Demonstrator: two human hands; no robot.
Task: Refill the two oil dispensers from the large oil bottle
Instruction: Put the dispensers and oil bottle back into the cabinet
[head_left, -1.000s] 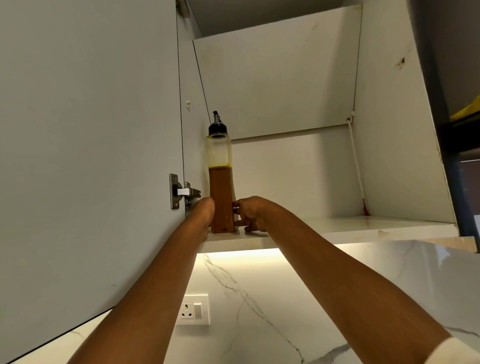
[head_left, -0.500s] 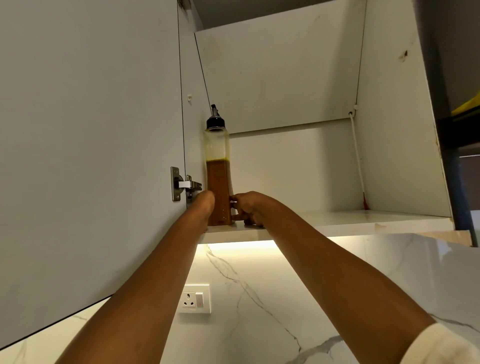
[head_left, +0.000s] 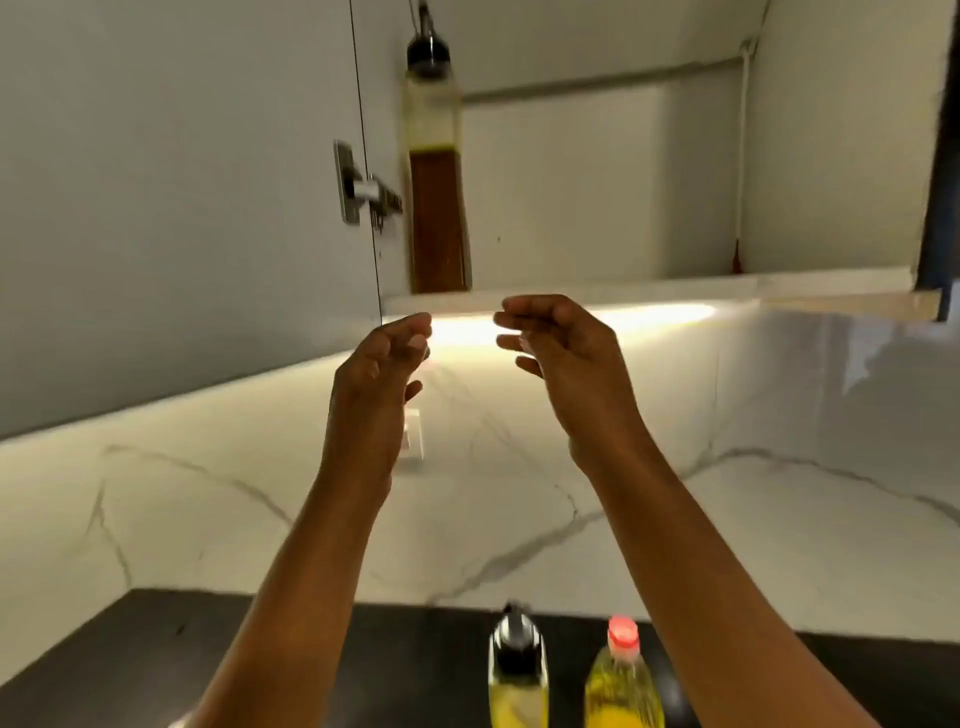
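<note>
I had just let go of the brown-oil dispenser (head_left: 436, 171); half a second earlier both my hands were clamped round its base on the cupboard shelf (head_left: 649, 293), and now they were off it and lower. My left hand (head_left: 382, 358) and right hand (head_left: 558, 345) hung just below the shelf edge, apart from each other, fingers loosely curled and half open, gripping nothing.

The dispenser stood on the shelf at its left end, close to the cupboard's left wall and the door hinge (head_left: 363, 189). Long axis vertical, upright, black spout cap pointing straight up. Oil filled it a bit over halfway, clear glass above.

Judgement: that one looked put away or parked, so the work should shift to what was below the shelf. Down on the dark bench (head_left: 156, 649), well below the shelf and a little right of the shelved one, a second dispenser (head_left: 518, 670) with yellow oil stood upright, black spout up. Just beside it on its right was the large oil bottle (head_left: 623, 680), red cap on, upright too, long axis vertical. Both cut off by the frame bottom, so I couldn't tell their fill levels. Cap on the big bottle would need to come off before any pouring.
</note>
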